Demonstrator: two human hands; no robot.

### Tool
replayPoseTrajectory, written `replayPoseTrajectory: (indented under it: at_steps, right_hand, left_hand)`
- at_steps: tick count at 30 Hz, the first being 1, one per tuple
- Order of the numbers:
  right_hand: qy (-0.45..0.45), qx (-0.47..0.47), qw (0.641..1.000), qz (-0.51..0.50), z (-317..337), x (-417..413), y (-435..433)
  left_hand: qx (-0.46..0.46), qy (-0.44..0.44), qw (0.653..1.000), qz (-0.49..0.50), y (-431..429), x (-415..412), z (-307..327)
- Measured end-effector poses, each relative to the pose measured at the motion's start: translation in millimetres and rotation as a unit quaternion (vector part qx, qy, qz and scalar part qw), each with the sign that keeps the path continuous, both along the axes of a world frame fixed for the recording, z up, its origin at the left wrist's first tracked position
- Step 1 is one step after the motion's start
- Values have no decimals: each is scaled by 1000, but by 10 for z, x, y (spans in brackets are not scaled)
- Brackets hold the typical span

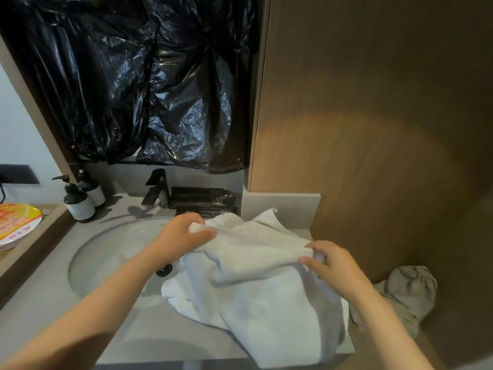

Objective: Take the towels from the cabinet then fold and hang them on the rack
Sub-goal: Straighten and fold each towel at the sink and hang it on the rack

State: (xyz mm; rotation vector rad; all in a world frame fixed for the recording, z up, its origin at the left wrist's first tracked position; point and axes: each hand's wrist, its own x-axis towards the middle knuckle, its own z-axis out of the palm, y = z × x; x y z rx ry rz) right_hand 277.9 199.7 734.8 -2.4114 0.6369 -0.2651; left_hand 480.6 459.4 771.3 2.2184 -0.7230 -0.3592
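A white towel (256, 284) lies bunched on the right side of the grey counter (48, 303), partly draped over the sink (112, 252) and hanging over the front edge. My left hand (184, 236) pinches one end of the towel's upper hem, above the sink's right rim. Farther right, my right hand (330, 263) pinches the other end of that hem. The hem runs taut between both hands. No rack is in view.
A black faucet (156, 188) stands behind the sink, with two pump bottles (80, 201) to its left and dark sachets (202, 201) to its right. Black plastic sheeting (138, 81) covers the wall above. A wooden panel (373, 129) rises on the right; grey cloth (410, 292) lies below it.
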Motion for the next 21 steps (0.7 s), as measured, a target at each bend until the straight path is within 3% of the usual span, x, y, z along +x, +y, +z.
replayPoseTrajectory:
  at_steps: [7,15,21]
  right_hand:
    - [98,30,994,-34,-37,-255,-263]
    - [39,95,990,-98,-55,-557,-330]
    - [-54,166,976,-132,-22,-513,-101]
  left_hand:
    - [-39,-16,996,72,-67,45,-103]
    - [-33,-19,995,88,-101,90,-154]
    - [-21,-2,996,92,-66,84,-173]
